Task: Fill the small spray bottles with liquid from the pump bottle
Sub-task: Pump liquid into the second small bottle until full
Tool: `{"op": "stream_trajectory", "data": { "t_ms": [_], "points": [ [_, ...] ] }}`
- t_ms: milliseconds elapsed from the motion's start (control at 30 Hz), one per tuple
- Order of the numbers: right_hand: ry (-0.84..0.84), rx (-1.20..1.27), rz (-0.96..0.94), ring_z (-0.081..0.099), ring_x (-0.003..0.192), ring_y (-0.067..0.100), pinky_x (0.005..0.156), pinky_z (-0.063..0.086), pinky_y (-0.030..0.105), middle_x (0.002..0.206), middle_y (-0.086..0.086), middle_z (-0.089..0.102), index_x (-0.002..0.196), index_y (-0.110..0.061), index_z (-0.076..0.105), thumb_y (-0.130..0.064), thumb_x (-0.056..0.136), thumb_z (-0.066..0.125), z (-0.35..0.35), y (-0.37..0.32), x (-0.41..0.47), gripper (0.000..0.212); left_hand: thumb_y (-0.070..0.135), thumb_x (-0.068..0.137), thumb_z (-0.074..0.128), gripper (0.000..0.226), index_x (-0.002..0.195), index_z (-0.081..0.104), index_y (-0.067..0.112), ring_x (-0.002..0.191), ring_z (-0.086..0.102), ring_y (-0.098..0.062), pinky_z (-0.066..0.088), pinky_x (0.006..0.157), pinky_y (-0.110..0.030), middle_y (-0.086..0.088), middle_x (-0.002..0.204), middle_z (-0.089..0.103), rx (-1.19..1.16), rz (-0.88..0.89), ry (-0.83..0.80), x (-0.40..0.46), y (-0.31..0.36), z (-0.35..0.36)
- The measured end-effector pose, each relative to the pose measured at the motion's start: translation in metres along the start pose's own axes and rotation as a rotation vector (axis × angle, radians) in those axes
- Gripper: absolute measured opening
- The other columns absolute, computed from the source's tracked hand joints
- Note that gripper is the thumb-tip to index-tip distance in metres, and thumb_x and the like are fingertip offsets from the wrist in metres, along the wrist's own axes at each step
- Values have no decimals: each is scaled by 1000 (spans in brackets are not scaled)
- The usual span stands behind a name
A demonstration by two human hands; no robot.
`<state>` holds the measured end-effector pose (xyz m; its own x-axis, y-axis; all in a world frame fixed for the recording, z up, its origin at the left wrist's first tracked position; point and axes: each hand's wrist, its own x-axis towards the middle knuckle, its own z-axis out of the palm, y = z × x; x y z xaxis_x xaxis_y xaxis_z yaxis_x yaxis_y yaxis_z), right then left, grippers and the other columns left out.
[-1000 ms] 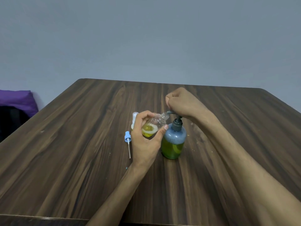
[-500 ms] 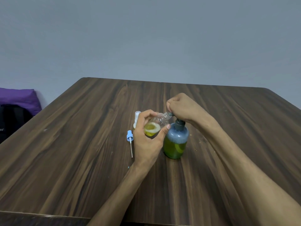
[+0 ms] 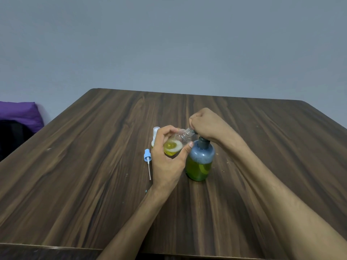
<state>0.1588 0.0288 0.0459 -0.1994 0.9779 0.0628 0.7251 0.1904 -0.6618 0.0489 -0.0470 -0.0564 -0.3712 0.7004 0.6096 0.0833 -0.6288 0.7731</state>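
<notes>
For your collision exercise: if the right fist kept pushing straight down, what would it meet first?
The right hand already rests on the pump head; going down, it would likely meet the pump bottle collar, though the gap is hidden.

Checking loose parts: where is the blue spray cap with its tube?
In the head view the blue spray cap lies on the table, just left of the left hand.

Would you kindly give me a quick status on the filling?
Left hand grips small bottle, tilted, part full. Right hand fisted on pump bottle head. Nothing blocking.
</notes>
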Motion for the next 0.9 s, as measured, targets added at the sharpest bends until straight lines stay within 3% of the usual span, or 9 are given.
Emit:
{"op": "stream_trajectory", "data": {
  "t_ms": [167,300,433,500,600,767,900],
  "points": [
    [10,69,-37,27,53,17,50,24,27,40,-9,31,56,-12,41,-2,76,37,-6,-2,-1,23,0,81,89,47,112,61,22,107,70,-20,55,93,-25,-9,111,69,1,18,1,1,0,-1],
    [-11,-20,5,34,54,20,52,28,29,49,-1,42,54,-11,44,0,78,39,1,0,-3,27,5,81,87,45,112,61,23,106,70,-24,56,93,-28,-9,111,69,-7,10,2,1,0,-1],
    [-35,59,-16,26,56,17,53,26,28,40,-9,30,57,-12,40,-1,74,36,-7,-5,-2,21,-1,82,88,47,112,61,22,107,70,-22,55,93,-26,-7,111,69,-2,10,-5,0,1,-2],
    [-16,57,-31,30,58,17,54,29,30,48,-5,36,63,-12,46,-1,80,37,-6,-6,1,22,1,82,89,46,112,61,23,106,70,-21,55,93,-26,-7,111,69,0,4,-2,0,0,-1],
    [-45,-16,33,48,77,24,61,38,33,80,9,55,83,-11,58,-6,98,42,-1,-4,2,23,6,82,87,45,112,61,26,106,70,-23,55,93,-27,-9,111,69,-13,3,11,1,0,0],
    [-47,31,-32,29,55,18,54,28,29,48,-2,33,61,-9,47,0,75,36,-9,-9,-5,20,-3,82,89,48,112,61,22,105,70,-17,54,92,-23,-4,110,69,1,7,4,0,2,-2],
    [-49,-6,-31,30,52,17,51,26,28,46,-1,36,59,-6,45,4,79,38,-7,-8,-3,24,2,82,89,46,113,61,21,106,70,-22,56,92,-28,-6,111,69,-16,-16,4,0,0,-1]
  ]
}}
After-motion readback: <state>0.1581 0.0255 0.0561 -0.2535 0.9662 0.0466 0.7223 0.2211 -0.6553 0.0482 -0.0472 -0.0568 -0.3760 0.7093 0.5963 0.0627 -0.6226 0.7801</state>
